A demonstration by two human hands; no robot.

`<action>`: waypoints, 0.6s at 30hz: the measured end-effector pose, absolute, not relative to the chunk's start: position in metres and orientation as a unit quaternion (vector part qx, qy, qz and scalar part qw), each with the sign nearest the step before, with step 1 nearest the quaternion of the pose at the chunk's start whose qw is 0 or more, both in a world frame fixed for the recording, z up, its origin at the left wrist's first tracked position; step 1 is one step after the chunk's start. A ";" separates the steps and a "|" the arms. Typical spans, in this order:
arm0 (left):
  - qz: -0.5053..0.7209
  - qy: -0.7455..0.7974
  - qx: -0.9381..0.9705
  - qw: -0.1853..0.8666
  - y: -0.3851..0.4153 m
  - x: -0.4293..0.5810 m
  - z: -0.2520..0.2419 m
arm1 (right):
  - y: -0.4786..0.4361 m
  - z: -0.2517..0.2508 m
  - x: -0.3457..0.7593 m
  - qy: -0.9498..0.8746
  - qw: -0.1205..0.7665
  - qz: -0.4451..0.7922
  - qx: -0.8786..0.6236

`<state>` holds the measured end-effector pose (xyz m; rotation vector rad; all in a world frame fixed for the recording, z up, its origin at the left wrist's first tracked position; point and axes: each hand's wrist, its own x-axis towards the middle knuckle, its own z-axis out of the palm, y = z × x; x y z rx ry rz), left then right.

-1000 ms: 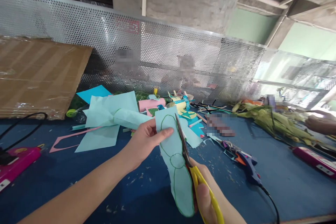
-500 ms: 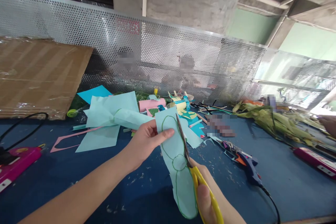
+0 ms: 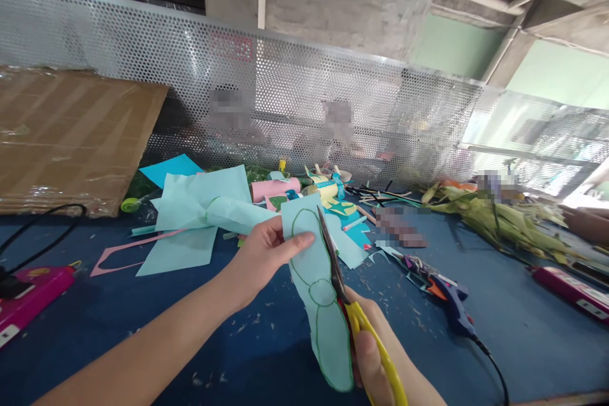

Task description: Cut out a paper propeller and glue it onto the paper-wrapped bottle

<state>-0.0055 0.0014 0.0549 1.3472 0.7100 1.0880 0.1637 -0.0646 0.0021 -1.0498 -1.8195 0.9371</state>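
Note:
My left hand (image 3: 266, 254) pinches the upper left edge of a light blue paper strip (image 3: 314, 273), thumb on top. On the paper a green outline shows two long lobes joined by a small circle. My right hand (image 3: 375, 336) is wrapped round the yellow handles of a pair of scissors (image 3: 359, 317). The dark blades lie along the right edge of the paper, tips near its top right corner. Below the circle, the right edge follows the green line closely. Part of the right fingers is hidden behind the handles.
Blue paper sheets (image 3: 181, 254), a pink paper tube (image 3: 273, 189) and a decorated bottle (image 3: 326, 190) lie behind my hands. To the right are a glue gun (image 3: 450, 304), corn husks (image 3: 495, 216) and a magenta power strip (image 3: 575, 292). Cardboard (image 3: 71, 139) leans at left.
The lower part of the paper has swung slightly left and up, away from the scissor handles. The blades look a little closer together. My left hand stays in place.

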 end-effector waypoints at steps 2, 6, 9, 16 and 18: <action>0.472 0.303 0.575 0.596 0.001 -0.006 0.056 | -0.064 0.001 0.164 -0.709 0.405 0.414 -0.402; 0.478 0.300 0.556 0.610 0.001 -0.007 0.057 | -0.066 0.000 0.164 -0.690 0.414 0.430 -0.410; 0.481 0.294 0.551 0.616 0.001 -0.008 0.057 | -0.068 0.001 0.163 -0.683 0.414 0.438 -0.413; 0.481 0.298 0.551 0.613 0.002 -0.008 0.056 | -0.067 0.002 0.163 -0.679 0.419 0.436 -0.416; 0.486 0.303 0.553 0.605 0.002 -0.007 0.055 | -0.067 0.002 0.163 -0.682 0.411 0.433 -0.422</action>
